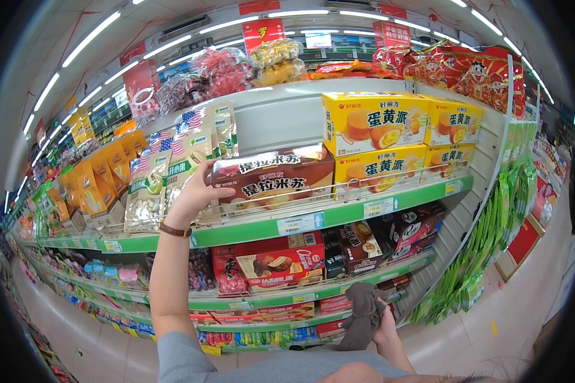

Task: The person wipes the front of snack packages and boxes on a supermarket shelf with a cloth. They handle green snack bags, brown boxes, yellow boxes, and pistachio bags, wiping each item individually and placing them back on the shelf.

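My left hand point(198, 191) reaches up to the top shelf and grips the left end of a brown snack box point(278, 185), thumb across its front and fingers at its left edge. Another brown box top shows just behind or above it. Down in front of the lower shelves, my right hand point(388, 329) is closed on a bunched dark grey cloth point(363, 313). Yellow snack boxes point(377, 121) stand stacked right of the brown box. Nut pouches point(150, 191) with flag prints stand upright just left of my left hand.
A thin wire rail and green price strip point(345, 212) edge the shelf. Red snack boxes point(281, 258) fill the shelf below. Green packets point(492, 255) hang at the right end. Bagged sweets point(217, 73) lie on top, and orange pouches point(96, 185) stand farther left.
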A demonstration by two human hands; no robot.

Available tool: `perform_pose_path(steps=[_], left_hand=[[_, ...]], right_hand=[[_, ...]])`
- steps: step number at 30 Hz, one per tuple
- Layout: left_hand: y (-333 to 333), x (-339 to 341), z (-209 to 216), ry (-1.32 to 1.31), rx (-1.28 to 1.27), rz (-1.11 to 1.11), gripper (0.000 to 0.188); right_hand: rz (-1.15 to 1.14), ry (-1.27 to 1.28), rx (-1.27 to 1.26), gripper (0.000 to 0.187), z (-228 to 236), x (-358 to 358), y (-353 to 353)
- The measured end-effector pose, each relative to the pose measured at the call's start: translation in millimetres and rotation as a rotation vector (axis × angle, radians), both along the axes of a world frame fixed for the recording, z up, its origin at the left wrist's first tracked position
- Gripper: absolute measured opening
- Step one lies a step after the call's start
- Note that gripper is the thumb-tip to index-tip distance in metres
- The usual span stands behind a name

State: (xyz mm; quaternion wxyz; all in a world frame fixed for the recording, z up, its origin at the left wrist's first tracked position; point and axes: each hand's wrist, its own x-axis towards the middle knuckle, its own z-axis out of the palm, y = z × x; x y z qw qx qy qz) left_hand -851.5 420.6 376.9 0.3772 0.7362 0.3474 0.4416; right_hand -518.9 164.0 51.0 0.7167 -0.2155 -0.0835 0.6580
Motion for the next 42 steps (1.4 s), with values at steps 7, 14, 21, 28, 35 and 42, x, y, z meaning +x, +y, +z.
perform_pose_path(steps=[7,14,21,28,35,42], left_hand=[[-48,-14,-2,0.015,0.419,0.209,0.076],[-80,-9,4,0.052,0.527,0.306,0.076],[-67,3,-3,0.035,0.631,0.283,0.077],[-69,-5,-20,0.026,0.857,0.329,0.070],[-95,-17,-20,0.168,1.023,0.456,0.069],[-95,-44,-23,0.054,0.986,0.431,0.071]], right_hand=[[0.012,-0.007,-0.017,0.045,4,-13,-3],[-0.094,-0.236,0.011,0.044,62,-22,16],[-0.185,-0.793,0.455,0.061,240,-66,74],[-0.349,-0.726,0.488,0.054,274,-54,134],[-0.413,-0.631,0.473,0.049,274,-59,137],[-0.453,-0.536,0.452,0.047,270,-46,121]])
